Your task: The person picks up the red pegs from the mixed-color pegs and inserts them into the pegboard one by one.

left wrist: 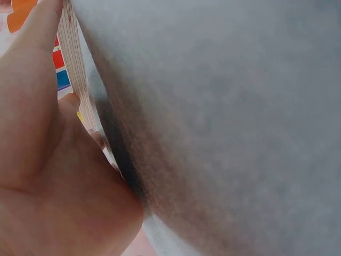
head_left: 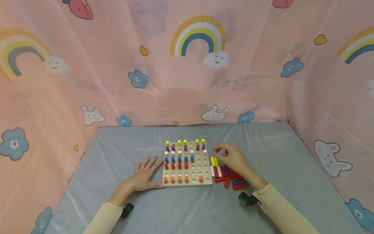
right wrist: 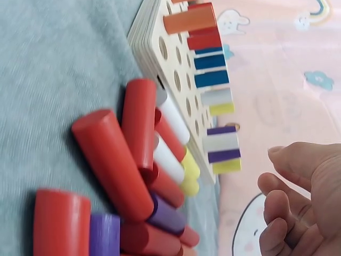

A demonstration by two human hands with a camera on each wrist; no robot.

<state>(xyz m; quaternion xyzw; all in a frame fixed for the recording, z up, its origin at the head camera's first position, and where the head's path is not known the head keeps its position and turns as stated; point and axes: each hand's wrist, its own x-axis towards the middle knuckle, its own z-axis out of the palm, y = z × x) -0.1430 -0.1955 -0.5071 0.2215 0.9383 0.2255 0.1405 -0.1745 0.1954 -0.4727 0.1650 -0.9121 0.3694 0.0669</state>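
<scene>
A light wooden pegboard lies on the table with rows of coloured pegs standing in its holes: yellow farthest, then purple, white, blue, red, and orange nearest. My left hand rests with spread fingers at the board's left edge; its palm fills part of the left wrist view. Beyond the right edge my right hand hovers above loose pegs. In the right wrist view, that hand's fingers are loosely bent, the thumb apart from them, nothing visible between. Loose red pegs lie below, with yellow pegs near the board.
Loose white pegs and purple pegs lie among the red ones. Grey cloth covers the table. A pink patterned curtain hangs behind and at both sides. Dark devices sit at the wrists.
</scene>
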